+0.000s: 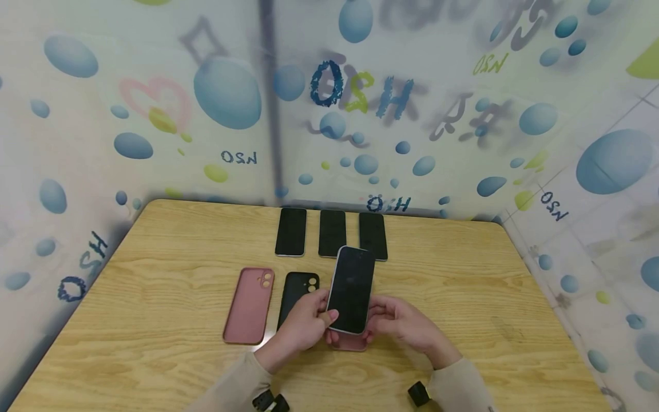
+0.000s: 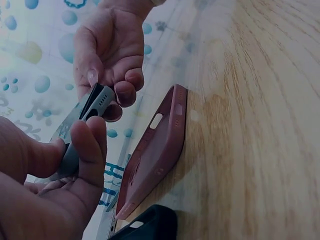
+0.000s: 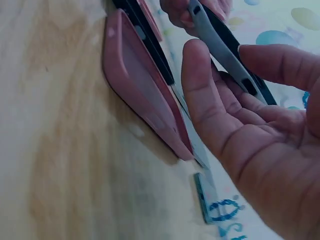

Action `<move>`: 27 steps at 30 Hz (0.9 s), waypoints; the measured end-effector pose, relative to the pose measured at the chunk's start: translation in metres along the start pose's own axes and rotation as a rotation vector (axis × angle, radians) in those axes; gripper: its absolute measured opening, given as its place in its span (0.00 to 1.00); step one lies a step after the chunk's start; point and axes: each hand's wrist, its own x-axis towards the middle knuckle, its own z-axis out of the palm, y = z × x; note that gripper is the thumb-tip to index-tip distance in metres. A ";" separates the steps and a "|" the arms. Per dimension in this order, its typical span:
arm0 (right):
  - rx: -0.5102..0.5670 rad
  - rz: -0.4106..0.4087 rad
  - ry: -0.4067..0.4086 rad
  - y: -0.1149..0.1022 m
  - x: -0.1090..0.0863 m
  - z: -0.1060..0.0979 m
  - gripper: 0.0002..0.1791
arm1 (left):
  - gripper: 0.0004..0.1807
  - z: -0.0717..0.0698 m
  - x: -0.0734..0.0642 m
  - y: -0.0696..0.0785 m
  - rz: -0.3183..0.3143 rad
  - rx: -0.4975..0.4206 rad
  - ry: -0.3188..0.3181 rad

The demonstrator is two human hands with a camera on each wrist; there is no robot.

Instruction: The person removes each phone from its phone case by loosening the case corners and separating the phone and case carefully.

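A dark-screened smartphone [image 1: 353, 286], a light grey rim around its edge, is held tilted above the table. My left hand [image 1: 305, 321] grips its lower left side, thumb on the screen and fingers underneath. At the opposite edge, my right hand [image 1: 404, 325] holds it between thumb and fingers; the right wrist view shows that thumb [image 3: 275, 60] against the screen side. Cutouts show along the grey rim [image 2: 104, 100] in the left wrist view. Below the phone lies a pink phone case [image 1: 350, 342], mostly hidden in the head view. The left forearm and hand partly cover a black phone case [image 1: 294, 294].
Another pink phone case [image 1: 249, 306] lies at the left of the row. Farther back, three dark phones, the left one [image 1: 291, 232], the middle one [image 1: 332, 233] and the right one [image 1: 372, 232], lie near the wooden table's [image 1: 463, 274] far edge, before a patterned wall.
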 end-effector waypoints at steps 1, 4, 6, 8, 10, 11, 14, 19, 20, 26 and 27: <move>-0.033 0.011 0.017 -0.002 -0.001 -0.001 0.21 | 0.16 0.000 0.000 0.000 0.002 0.008 0.003; -0.104 0.021 0.063 -0.007 -0.004 -0.001 0.16 | 0.14 -0.001 0.000 0.000 0.005 0.021 0.011; -0.152 0.027 0.098 -0.011 -0.005 0.000 0.13 | 0.11 -0.001 0.000 0.000 0.004 0.026 0.019; -0.192 0.043 0.128 -0.014 -0.005 0.003 0.12 | 0.09 0.000 0.000 -0.001 0.002 0.025 0.027; -0.227 0.067 0.147 -0.016 -0.005 0.006 0.13 | 0.08 0.000 0.001 -0.002 -0.001 0.021 0.032; -0.245 0.075 0.152 -0.016 -0.004 0.008 0.14 | 0.08 0.000 0.001 -0.002 0.001 0.021 0.034; -0.279 0.093 0.167 -0.015 -0.001 0.013 0.16 | 0.09 0.001 0.001 -0.003 0.015 0.019 0.036; -0.348 0.098 0.226 -0.010 0.004 0.019 0.19 | 0.10 0.002 0.000 -0.003 0.043 0.046 0.020; -0.359 0.098 0.237 -0.009 0.005 0.019 0.19 | 0.10 0.002 -0.001 -0.003 0.048 0.052 0.015; -0.382 0.101 0.297 -0.004 0.011 0.023 0.17 | 0.09 0.002 0.000 -0.004 0.073 0.065 0.001; -0.383 0.104 0.311 -0.004 0.012 0.024 0.17 | 0.09 0.002 0.000 -0.004 0.077 0.067 0.002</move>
